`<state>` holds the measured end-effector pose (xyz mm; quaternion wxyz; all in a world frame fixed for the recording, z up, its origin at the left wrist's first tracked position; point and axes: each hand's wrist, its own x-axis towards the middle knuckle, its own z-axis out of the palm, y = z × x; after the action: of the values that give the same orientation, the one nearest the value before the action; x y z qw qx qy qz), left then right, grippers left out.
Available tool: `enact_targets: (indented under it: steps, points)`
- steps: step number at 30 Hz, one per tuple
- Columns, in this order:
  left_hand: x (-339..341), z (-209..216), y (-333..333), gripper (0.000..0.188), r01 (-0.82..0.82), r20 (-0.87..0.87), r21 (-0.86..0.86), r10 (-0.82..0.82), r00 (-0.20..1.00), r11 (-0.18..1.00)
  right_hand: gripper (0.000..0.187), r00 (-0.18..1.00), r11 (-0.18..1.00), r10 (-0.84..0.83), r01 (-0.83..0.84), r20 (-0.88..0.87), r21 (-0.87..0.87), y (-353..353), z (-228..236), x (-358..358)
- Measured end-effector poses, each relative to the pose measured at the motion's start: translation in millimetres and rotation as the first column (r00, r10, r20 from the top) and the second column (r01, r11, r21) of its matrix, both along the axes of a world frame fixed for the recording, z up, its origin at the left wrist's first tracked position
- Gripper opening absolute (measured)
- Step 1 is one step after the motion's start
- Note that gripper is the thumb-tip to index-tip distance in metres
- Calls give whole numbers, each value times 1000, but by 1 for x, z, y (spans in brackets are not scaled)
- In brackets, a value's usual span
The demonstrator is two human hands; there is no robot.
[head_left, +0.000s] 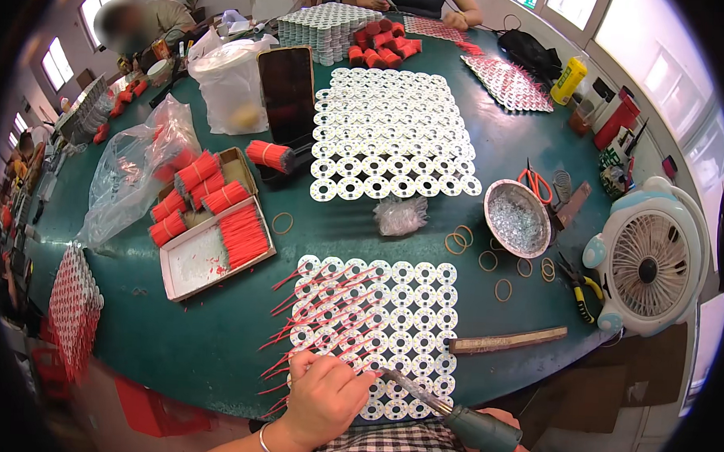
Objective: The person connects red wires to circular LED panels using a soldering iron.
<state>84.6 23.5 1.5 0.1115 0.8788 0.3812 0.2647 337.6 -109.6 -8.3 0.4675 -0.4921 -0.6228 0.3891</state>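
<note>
A panel of round white circuit boards (422,317) lies before me at the near table edge. Short red wires (327,308) slant across its left columns, their ends sticking out past the left side. My left hand (324,396), closed in a pinch over the panel's lower left, holds a red wire at its fingertips; the wire itself is mostly hidden. In my right hand (499,422) is a soldering iron (482,431) with a dark green handle. Its tip points left and meets the panel close to my left fingertips.
Left of the panel, a cardboard box (218,249) holds red wires. Beyond are a stack of white panels (389,135), a phone (287,92) and a bowl (518,219). Pliers (581,289), a wooden strip (508,340) and a fan (652,256) stand right. Other people sit across the table.
</note>
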Motion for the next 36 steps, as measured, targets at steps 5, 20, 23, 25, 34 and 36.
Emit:
enact_targets:
  steps: [5, 20, 23, 25, 34, 36]
  points:
    - [1, -3, -2, 20, -6, 22, 7, 5, 1000, 1000, 38, 982, 997, 42, -54, 184, 63, 5, 7, 6]
    - [-9, 6, -22, 15, -64, -9, 1, 64, 998, 998, 27, 996, 904, -68, 89, 63, -419, -19, 10, 11]
    - [-8, 6, -23, 14, -56, -1, -6, 56, 998, 998, 25, 996, 852, -75, 36, -53, -522, -18, 15, 10]
    - [-9, 4, -23, 14, -52, -5, -8, 52, 999, 999, 26, 1000, 865, -25, 15, -15, -501, -15, 19, 9]
    - [-10, 3, -24, 15, -49, -13, -21, 49, 999, 999, 21, 993, 919, -116, 105, -8, -381, -12, 16, 0]
    - [-10, 3, -23, 15, -48, -10, -28, 47, 999, 998, 22, 937, 972, 138, -65, 322, -227, -7, 18, 7]
